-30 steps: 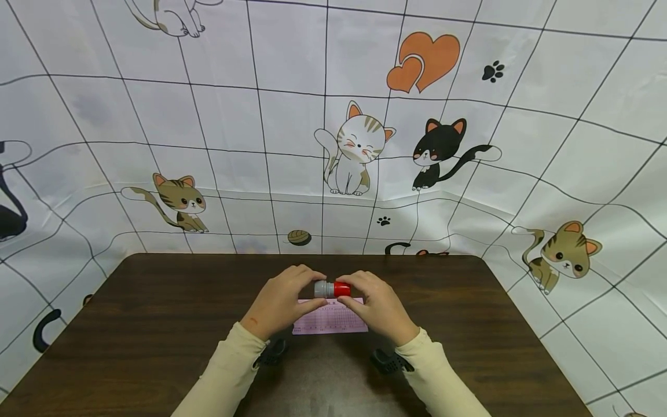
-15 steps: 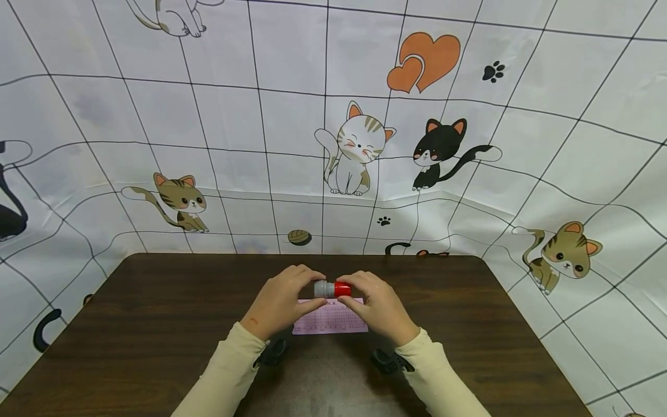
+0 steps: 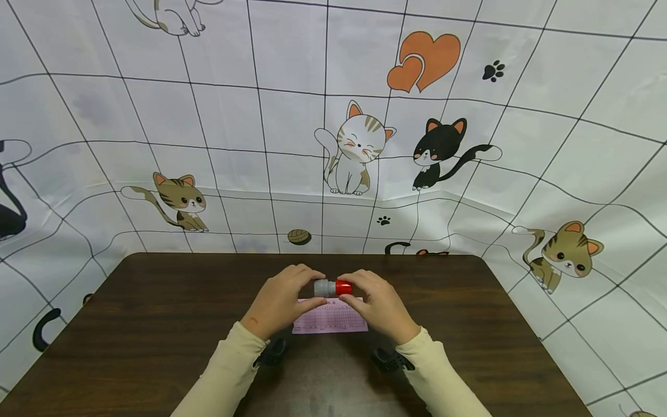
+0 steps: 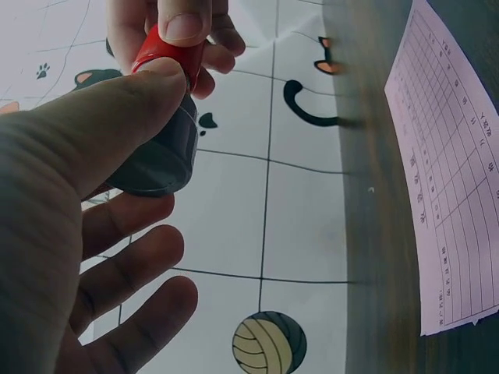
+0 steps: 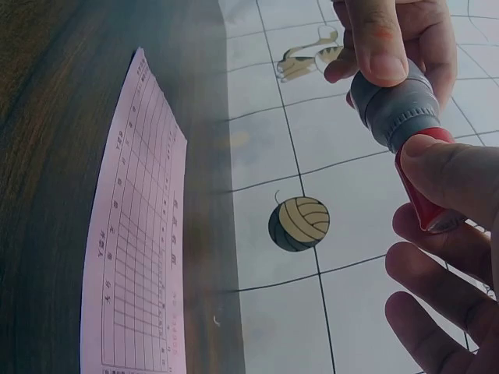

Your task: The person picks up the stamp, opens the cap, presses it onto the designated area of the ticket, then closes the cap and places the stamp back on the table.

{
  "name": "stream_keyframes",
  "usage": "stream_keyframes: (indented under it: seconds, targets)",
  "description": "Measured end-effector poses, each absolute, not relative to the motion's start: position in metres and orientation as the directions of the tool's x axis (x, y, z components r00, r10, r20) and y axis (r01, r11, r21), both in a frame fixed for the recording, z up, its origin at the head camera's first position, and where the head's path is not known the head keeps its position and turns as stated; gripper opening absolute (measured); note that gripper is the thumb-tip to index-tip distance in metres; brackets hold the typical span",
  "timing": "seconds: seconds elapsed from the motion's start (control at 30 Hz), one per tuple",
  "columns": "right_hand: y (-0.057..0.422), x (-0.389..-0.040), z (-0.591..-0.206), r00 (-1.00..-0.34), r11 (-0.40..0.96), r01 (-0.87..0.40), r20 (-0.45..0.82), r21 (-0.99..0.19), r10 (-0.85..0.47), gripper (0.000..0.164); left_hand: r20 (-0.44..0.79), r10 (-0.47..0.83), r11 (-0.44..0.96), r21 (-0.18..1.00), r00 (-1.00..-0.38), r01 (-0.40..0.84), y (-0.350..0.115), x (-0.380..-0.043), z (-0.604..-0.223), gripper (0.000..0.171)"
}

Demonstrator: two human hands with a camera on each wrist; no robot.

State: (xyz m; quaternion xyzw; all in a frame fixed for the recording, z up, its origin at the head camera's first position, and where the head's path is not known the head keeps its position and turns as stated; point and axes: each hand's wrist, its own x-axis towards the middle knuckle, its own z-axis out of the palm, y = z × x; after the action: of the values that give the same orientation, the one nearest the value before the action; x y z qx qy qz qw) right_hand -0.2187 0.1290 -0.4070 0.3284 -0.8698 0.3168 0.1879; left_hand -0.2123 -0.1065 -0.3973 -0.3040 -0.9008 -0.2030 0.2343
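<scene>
Small cylinder (image 3: 332,288), ridged collar (image 5: 412,121), left hand (image 3: 283,299) pinching wide grey end (image 3: 321,288), right hand (image 3: 383,304) pinching glossy red end (image 3: 344,288)

A dark brown wood-grain surface (image 3: 172,324) lies below the left grip (image 3: 279,301); beyond that grip, a white, black-lined sheet (image 3: 292,121) bears cartoon cats (image 3: 356,147) and orange hearts (image 3: 438,55).

cylinder (image 3: 332,288): smooth plastic | form (image 3: 330,319): matt paper | tabletop (image 3: 156,324): smooth wood | sleeves (image 3: 224,370): matt cloth

head view: bright | tabletop (image 3: 323,379): soft glare | wrist views: dimmer, perhaps hazy
</scene>
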Motion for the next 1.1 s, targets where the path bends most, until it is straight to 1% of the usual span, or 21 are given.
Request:
stream_keyframes:
  seconds: [0.13, 0.27, 0.43, 0.6, 0.8, 0.93, 1.1]
  targets:
    - [0.133, -0.22, -0.406, -0.716, 0.594, -0.684, 0.545, -0.423, -0.437, 0.031, 0.543, 0.43, 0.748, 0.233, -0.721, 0.622, -0.106, -0.212, -0.398, 0.044]
    - [0.136, -0.223, -0.406, -0.718, 0.613, -0.675, 0.554, -0.41, -0.421, 0.03, 0.545, 0.424, 0.752, 0.233, -0.723, 0.617, -0.106, -0.213, -0.398, 0.046]
    - [0.141, -0.227, -0.407, -0.736, 0.629, -0.652, 0.552, -0.423, -0.392, 0.031, 0.538, 0.411, 0.769, 0.229, -0.736, 0.597, -0.107, -0.215, -0.4, 0.053]
    - [0.145, -0.23, -0.406, -0.769, 0.609, -0.624, 0.525, -0.49, -0.365, 0.032, 0.513, 0.406, 0.786, 0.228, -0.757, 0.575, -0.109, -0.218, -0.403, 0.051]
    - [0.152, -0.233, -0.407, -0.811, 0.559, -0.577, 0.5, -0.596, -0.305, 0.036, 0.481, 0.383, 0.793, 0.267, -0.789, 0.547, -0.113, -0.222, -0.402, 0.048]
    - [0.155, -0.235, -0.407, -0.823, 0.541, -0.558, 0.502, -0.629, -0.265, 0.038, 0.464, 0.359, 0.803, 0.29, -0.81, 0.521, -0.117, -0.224, -0.402, 0.048]
    - [0.156, -0.238, -0.409, -0.847, 0.54, -0.522, 0.474, -0.66, -0.241, 0.036, 0.422, 0.32, 0.819, 0.327, -0.848, 0.472, -0.121, -0.226, -0.405, 0.047]
